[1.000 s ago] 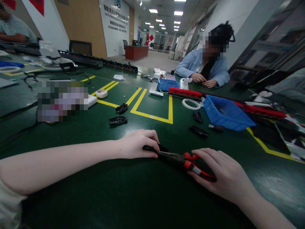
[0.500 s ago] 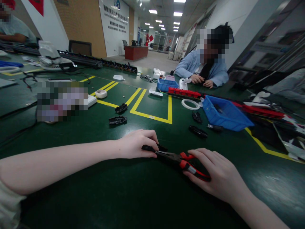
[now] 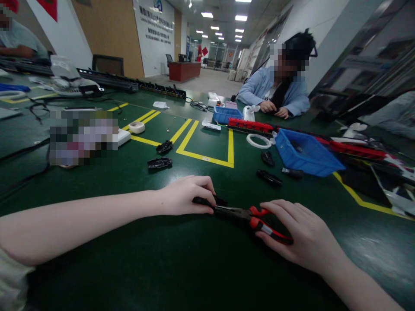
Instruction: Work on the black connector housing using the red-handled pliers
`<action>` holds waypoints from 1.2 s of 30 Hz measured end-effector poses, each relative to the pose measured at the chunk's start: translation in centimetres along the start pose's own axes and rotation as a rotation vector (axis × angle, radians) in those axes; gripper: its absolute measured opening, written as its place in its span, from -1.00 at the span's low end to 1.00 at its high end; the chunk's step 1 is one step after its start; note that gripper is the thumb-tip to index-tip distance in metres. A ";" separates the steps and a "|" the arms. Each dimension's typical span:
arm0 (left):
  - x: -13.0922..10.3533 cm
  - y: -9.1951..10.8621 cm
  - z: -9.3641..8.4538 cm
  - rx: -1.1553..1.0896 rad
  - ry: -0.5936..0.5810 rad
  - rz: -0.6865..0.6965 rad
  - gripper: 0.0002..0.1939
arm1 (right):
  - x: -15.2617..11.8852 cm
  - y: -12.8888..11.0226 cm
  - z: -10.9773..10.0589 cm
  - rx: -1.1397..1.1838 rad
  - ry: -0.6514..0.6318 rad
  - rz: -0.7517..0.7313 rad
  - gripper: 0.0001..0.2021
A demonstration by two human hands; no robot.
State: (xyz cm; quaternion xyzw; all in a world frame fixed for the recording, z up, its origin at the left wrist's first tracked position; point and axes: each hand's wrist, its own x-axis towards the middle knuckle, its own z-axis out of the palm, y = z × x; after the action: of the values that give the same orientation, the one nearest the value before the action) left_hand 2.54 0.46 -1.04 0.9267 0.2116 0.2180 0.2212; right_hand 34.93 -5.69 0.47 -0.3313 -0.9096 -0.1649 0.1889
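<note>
Black part [image 3: 200, 201], long axis pretty much left-right, pinched in left hand [image 3: 193, 195]; pliers [image 3: 238, 212] just to the right, handles gripped in half-curled right hand [image 3: 296, 229], nose pointing left.

Single head-worn cam sits above the near side of the green table [image 3: 162, 268], faces forward and down across it, near surface close, wide view running past the table's far side to the office floor [image 3: 210, 78].
</note>
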 end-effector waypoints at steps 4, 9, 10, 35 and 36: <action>0.0 0.0 0.0 0.006 0.006 0.002 -0.88 | 0.0 0.3 0.0 -0.020 -0.001 -0.016 -0.62; 0.0 0.0 0.0 0.008 0.006 0.006 -0.88 | -0.1 0.5 0.0 0.027 -0.032 0.026 -0.53; 0.0 -0.1 0.0 0.009 0.004 0.004 -0.88 | -0.2 0.5 0.1 0.036 -0.047 0.042 -0.50; -0.1 -0.2 0.2 0.025 0.005 0.013 -0.87 | 0.0 -0.5 0.6 0.084 -0.134 0.149 -0.59; -0.1 -0.2 0.2 0.026 0.005 0.012 -0.87 | 0.0 -0.6 0.7 0.084 -0.126 0.148 -0.60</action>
State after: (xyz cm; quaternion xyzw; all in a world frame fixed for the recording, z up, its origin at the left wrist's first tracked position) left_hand 2.50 0.54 -1.32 0.9302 0.2092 0.2188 0.2074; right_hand 34.38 -5.79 -0.21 -0.3994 -0.8987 -0.0912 0.1566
